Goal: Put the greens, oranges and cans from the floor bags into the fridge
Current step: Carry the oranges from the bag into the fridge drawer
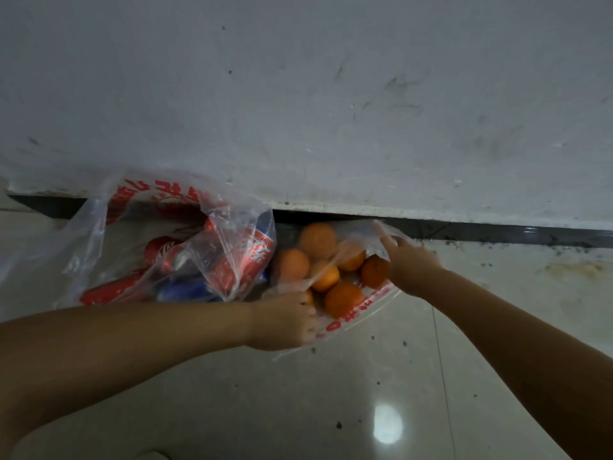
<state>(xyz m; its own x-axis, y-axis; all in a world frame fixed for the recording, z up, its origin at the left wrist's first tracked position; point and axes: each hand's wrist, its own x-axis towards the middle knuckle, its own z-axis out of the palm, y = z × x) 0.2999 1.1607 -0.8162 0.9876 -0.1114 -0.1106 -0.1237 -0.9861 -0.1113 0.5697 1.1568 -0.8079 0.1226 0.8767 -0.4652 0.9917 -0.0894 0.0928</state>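
1. Left hand [285, 318] is curled on the near edge of the clear plastic orange bag [356, 315], pinching the film at the bag's mouth; its knuckles sit just beside the nearest fruit.
2. Right hand [409, 265] grips the far, right-hand edge of the same bag, with fingers bent round the plastic and one fingertip pointing up toward the wall. Between them, the two hands hold the mouth of the bag apart.
3. Oranges [343, 298] lie in a loose heap inside that bag on the floor, six or so showing, some seen through the film and some in the opening. One orange touches the right hand's palm side.
4. Just to the left, touching the orange bag, a second clear bag with red printing [156, 194] lies on the floor and holds the cans [232, 263]. Red cans with white lettering lie on their sides, and a blue one shows beneath them.
5. Both bags sit on the pale glossy floor tiles [331, 393], against a dark skirting strip [497, 232] at the foot of a scuffed white wall [298, 94].
6. A bright round reflection of light [387, 424] shows on the tiles near the right forearm.
7. Greens and fridge are out of view.
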